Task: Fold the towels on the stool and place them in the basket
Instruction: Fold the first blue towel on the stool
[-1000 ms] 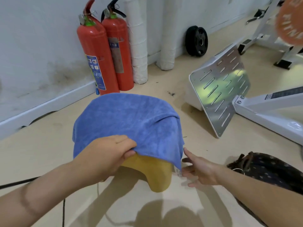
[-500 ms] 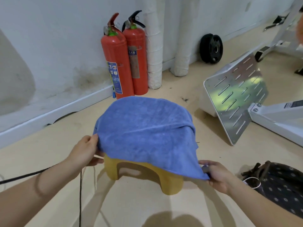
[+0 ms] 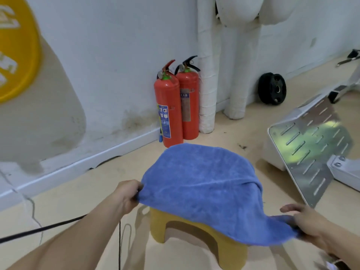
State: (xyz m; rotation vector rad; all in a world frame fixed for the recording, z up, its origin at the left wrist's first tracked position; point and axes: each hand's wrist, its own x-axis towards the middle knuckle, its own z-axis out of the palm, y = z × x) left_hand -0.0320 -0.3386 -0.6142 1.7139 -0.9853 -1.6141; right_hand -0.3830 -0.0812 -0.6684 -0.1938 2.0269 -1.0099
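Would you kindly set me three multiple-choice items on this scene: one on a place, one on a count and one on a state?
1. Where does the blue terry towel lie?
A) draped over the yellow plastic stool
B) flat on the floor
C) inside a basket

2. How many red fire extinguishers are in view?
A) one
B) two
C) three

3. What are the left hand and the right hand doing?
A) both hang idle
B) only one holds cloth
C) each grips a towel edge

Answers: 1 A, the towel covers the stool's top; 2 B, two cylinders stand side by side; 3 C, one grip at each near corner.
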